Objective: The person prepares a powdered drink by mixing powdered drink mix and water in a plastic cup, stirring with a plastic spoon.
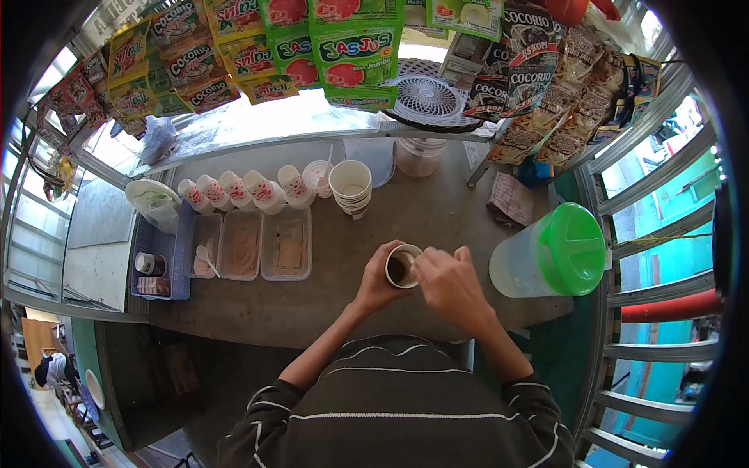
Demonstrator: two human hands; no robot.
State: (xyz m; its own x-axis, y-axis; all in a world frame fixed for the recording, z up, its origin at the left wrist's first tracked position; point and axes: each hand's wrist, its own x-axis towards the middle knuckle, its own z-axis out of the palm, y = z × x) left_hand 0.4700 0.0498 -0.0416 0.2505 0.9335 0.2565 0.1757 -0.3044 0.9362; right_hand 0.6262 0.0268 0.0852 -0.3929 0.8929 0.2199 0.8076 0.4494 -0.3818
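My left hand (372, 285) is wrapped around a white paper cup (404, 251) above the counter. Inside the cup is a dark brown liquid (399, 270). Closed fingers of my right hand (450, 282) meet at the cup's right rim; whatever they pinch is hidden by the hand. Just behind, a stack of larger white paper cups (350, 187) stands upright on the counter.
Several red-printed cup stacks (255, 187) line the back left. Powder tubs (286, 248), one with a white spoon (207, 260), sit beside a blue basket (184, 253). A green-lidded container (573, 248) stands right, near a folded cloth (512, 199). Drink sachets (351, 58) hang overhead.
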